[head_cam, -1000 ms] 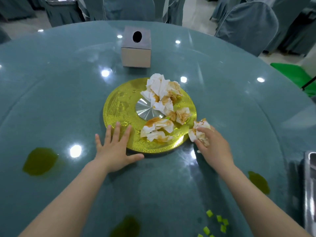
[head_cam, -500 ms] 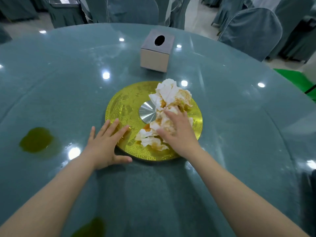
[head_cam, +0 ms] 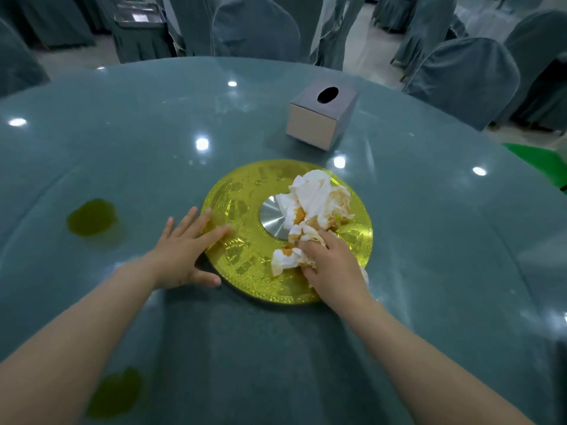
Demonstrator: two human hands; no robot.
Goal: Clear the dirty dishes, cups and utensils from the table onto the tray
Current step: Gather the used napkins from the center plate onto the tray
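Napkins (head_cam: 316, 207), crumpled and orange-stained, heaped on right half of gold plate (head_cam: 245, 191) mid-table. Right hand (head_cam: 334, 268) curled, fingers closed on nearest wads. Left hand (head_cam: 187, 250) flat, fingers spread, fingertips on plate's left rim. Since a second ago: right hand came in from plate's edge; tissue box (head_cam: 322, 118) now further right.

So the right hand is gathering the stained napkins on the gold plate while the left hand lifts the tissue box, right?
Not quite. In the head view the left hand lies flat at the gold plate's near-left rim; the tissue box sits untouched farther back. The right hand is gathering the stained napkins.
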